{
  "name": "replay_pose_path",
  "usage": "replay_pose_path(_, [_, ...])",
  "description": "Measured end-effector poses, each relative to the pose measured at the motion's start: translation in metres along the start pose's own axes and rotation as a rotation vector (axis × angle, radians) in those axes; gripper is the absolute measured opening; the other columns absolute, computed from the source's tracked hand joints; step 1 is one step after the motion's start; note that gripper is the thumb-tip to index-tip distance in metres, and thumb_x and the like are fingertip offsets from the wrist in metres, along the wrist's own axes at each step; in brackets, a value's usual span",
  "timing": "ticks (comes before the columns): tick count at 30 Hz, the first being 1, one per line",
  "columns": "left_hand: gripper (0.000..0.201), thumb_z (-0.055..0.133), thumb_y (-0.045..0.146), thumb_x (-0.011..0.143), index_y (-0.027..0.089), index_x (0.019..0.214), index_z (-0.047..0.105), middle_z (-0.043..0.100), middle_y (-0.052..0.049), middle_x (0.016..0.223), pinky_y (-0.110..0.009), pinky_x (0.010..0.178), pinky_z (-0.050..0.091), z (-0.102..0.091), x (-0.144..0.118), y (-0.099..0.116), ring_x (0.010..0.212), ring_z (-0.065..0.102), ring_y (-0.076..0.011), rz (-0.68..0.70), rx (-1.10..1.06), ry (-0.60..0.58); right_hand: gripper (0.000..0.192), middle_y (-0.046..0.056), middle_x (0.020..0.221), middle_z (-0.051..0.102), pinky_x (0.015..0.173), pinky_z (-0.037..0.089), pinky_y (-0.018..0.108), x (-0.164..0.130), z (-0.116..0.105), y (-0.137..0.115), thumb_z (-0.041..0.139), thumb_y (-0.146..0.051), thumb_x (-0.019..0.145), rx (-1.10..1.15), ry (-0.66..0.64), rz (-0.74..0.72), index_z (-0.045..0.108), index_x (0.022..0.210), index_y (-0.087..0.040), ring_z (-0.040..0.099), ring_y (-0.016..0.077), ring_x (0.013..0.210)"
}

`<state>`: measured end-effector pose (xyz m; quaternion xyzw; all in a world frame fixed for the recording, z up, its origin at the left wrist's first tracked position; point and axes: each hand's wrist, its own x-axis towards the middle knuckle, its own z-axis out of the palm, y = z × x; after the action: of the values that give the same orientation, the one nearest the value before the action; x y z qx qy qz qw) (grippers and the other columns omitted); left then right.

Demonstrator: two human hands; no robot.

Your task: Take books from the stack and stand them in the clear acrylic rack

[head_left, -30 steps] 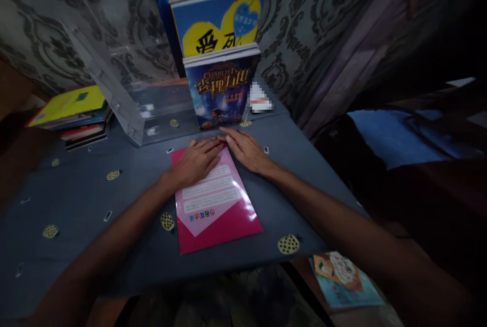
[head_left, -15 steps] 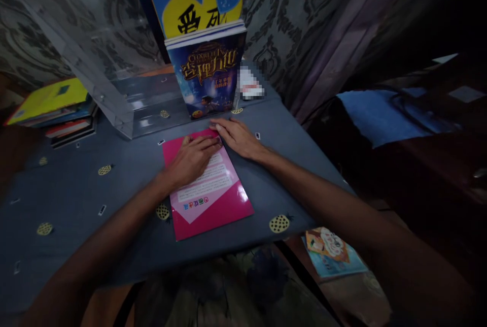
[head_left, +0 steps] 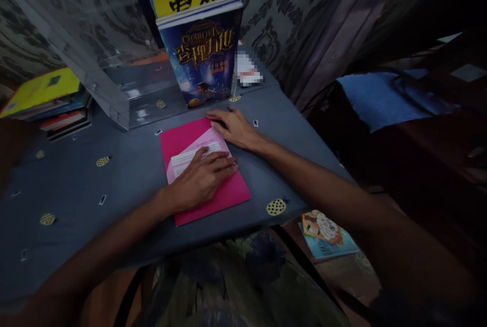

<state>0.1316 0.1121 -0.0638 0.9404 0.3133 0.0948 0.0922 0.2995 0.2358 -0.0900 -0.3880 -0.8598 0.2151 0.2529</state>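
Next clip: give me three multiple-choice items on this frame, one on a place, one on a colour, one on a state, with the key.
1. Where does the left hand rest?
A. on the pink booklet
B. on the yellow book stack
C. on the clear stand

2. What colour is the table cover?
A. red
B. grey-blue
C. white

3. How does the dark blue book stand?
A. flat and open
B. upright, cover facing out
C. held up by the right hand

Key: 1 A, palm flat on its cover; 2 B, grey-blue with small spots; 3 B, it stands upright behind the right hand.
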Motion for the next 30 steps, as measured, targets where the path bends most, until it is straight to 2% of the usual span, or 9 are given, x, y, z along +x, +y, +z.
replay_pose_path(6, [0.037, 0.041, 0.020, 0.102, 0.022, 0.134, 0.060, 0.064, -0.009, 0.138, -0.056, 0.117, 0.028, -0.004, -0.011, 0.030, 0.133, 0.051, -0.0256, 0.092, -0.049, -0.053, 0.041, 0.010, 0.135, 0.067, 0.118, 0.028, 0.057, 0.000, 0.003, 0.002, 0.048, -0.025, 0.095, -0.014, 0.004, 0.005, 0.059, 0.134, -0.018, 0.061, 0.0279, 0.125])
replay_pose_path(11, [0.038, 0.041, 0.021, 0.103, 0.020, 0.138, 0.056, 0.064, -0.009, 0.137, -0.059, 0.119, 0.023, 0.001, -0.020, 0.040, 0.135, 0.051, -0.0265, 0.118, -0.044, -0.033, 0.042, 0.009, 0.136, 0.067, 0.119, 0.027, 0.056, -0.001, 0.002, 0.001, 0.046, -0.025, 0.095, -0.038, 0.002, 0.000, 0.059, 0.135, -0.018, 0.061, 0.0274, 0.125])
replay_pose_path(17, [0.042, 0.041, 0.019, 0.102, 0.019, 0.143, 0.049, 0.061, -0.011, 0.141, -0.062, 0.120, 0.023, 0.008, -0.023, 0.036, 0.140, 0.046, -0.0277, 0.132, 0.019, -0.043, 0.042, 0.009, 0.133, 0.069, 0.118, 0.028, 0.057, -0.003, 0.002, 0.000, 0.044, -0.026, 0.096, -0.026, 0.001, -0.044, 0.059, 0.135, -0.019, 0.063, 0.0266, 0.123])
replay_pose_path(22, [0.040, 0.039, 0.020, 0.104, 0.021, 0.142, 0.051, 0.061, -0.010, 0.141, -0.061, 0.118, 0.026, 0.007, -0.019, 0.027, 0.138, 0.048, -0.0260, 0.104, 0.064, -0.028, 0.042, 0.011, 0.137, 0.065, 0.117, 0.030, 0.059, -0.003, 0.005, 0.004, 0.045, -0.027, 0.096, -0.010, 0.004, -0.091, 0.059, 0.136, -0.021, 0.054, 0.0265, 0.135])
replay_pose_path(25, [0.039, 0.038, 0.022, 0.105, 0.024, 0.140, 0.054, 0.062, -0.009, 0.140, -0.059, 0.119, 0.027, 0.007, -0.017, 0.022, 0.137, 0.049, -0.0239, 0.077, 0.067, -0.001, 0.041, 0.010, 0.138, 0.065, 0.116, 0.031, 0.061, -0.004, 0.007, 0.005, 0.047, -0.028, 0.096, -0.018, 0.013, -0.117, 0.060, 0.134, -0.024, 0.054, 0.0265, 0.135])
replay_pose_path(30, [0.037, 0.040, 0.037, 0.106, 0.023, 0.134, 0.058, 0.063, -0.008, 0.138, -0.054, 0.118, 0.031, 0.006, -0.016, 0.011, 0.135, 0.052, -0.0223, 0.062, 0.040, 0.043, 0.041, 0.014, 0.139, 0.064, 0.115, 0.033, 0.061, -0.004, 0.009, 0.006, 0.045, -0.028, 0.096, -0.063, 0.004, -0.148, 0.060, 0.134, -0.020, 0.054, 0.0280, 0.135])
